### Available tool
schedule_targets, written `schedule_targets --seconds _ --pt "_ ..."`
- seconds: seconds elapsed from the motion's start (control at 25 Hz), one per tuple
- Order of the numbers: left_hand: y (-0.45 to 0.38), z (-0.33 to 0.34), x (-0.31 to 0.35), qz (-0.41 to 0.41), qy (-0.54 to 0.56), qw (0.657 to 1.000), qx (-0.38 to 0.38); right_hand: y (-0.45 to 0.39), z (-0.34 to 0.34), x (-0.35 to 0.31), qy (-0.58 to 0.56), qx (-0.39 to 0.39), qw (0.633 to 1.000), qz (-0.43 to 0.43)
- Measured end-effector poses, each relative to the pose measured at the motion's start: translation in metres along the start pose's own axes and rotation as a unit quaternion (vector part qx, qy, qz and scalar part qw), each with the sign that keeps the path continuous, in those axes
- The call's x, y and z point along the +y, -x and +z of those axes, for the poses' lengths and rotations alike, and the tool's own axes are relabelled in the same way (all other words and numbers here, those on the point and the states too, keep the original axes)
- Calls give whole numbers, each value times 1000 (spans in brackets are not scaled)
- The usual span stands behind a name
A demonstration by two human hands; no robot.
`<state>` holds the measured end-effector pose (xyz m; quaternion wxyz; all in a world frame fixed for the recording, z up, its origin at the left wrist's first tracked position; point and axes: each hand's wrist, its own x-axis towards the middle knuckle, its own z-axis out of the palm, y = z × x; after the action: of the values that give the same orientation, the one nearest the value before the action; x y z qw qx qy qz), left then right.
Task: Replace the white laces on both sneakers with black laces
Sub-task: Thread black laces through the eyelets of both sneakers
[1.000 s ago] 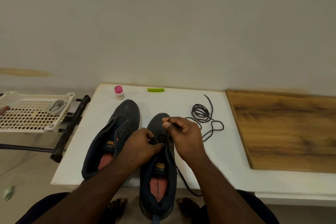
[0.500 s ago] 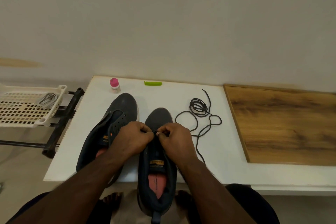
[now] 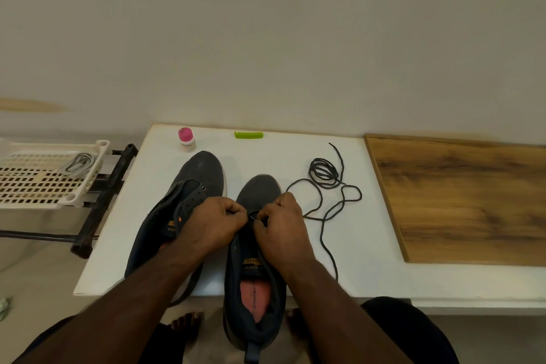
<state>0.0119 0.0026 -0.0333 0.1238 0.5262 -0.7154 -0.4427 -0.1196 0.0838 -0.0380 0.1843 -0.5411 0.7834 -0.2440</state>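
Head view. My left hand (image 3: 212,223) and right hand (image 3: 282,226) meet over the front eyelets of the right sneaker (image 3: 255,269), fingers curled; each pinches the black lace (image 3: 323,216) at the eyelet row. From my right hand the lace trails right across the white table (image 3: 295,154), loops, and runs toward the near edge. A second black lace (image 3: 324,176) lies coiled farther right, well apart from both shoes. The right sneaker's heel overhangs the near table edge; its toe points far. The left sneaker (image 3: 189,201), unlaced, lies just beside it, toe angled toward the far side. A pink-capped bottle (image 3: 186,140) and a green clip (image 3: 248,135) stand near the far edge. Left of the table, a perforated tray (image 3: 35,183) holds pale laces (image 3: 78,162). A wooden board (image 3: 461,201) lies at right.
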Motion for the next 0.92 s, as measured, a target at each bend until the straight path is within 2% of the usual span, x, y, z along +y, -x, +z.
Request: schedule_targets --seconds 0.28,0.48,0.6,0.72,0.84,0.92 --pt "0 0 1 -11 31 999 -12 -1 5 1 -41 14 999 21" --pt "-1 4 6 -66 155 986 -19 0 10 0 -42 42 998 28" --pt "-1 5 1 -24 86 996 -2 0 10 1 -47 37 998 31" --pt "1 6 0 -13 68 998 13 -1 6 -2 -76 45 995 37" --pt "4 7 3 -32 122 992 30 -1 -7 2 -146 44 985 87" --pt "7 5 6 -38 162 985 37 6 -16 1 -130 41 987 81"
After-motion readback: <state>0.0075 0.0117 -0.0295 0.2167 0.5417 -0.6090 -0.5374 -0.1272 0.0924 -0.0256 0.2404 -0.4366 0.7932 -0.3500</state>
